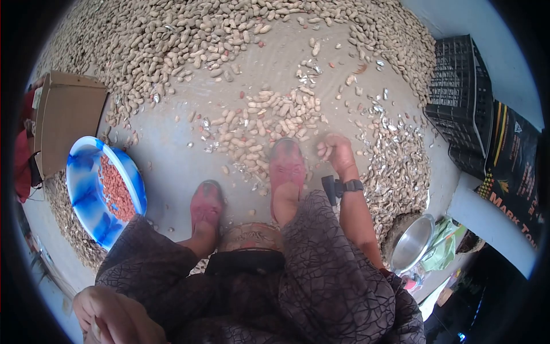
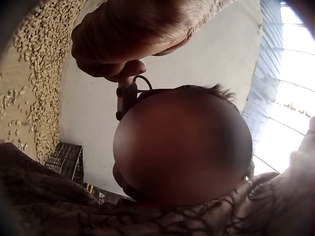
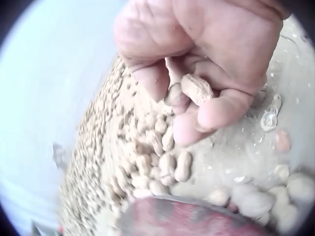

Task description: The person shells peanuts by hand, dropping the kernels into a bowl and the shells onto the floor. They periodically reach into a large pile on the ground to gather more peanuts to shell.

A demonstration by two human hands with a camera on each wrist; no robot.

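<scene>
Tan, rough-shelled oval peanuts (image 3: pixel 197 89) sit in our bare right hand (image 3: pixel 216 44), its fingers curled round them above the peanut-strewn grey floor (image 1: pixel 166 155); a snug, light grip should serve best, so none slips. Our bare left hand (image 1: pixel 117 316) bends its fingers, and we cannot tell whether it holds anything.

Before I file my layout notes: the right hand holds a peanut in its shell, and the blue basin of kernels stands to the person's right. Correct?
Not quite: the head view shows the blue basin of kernels to the person's left. The right hand holds a peanut in its shell.
</scene>
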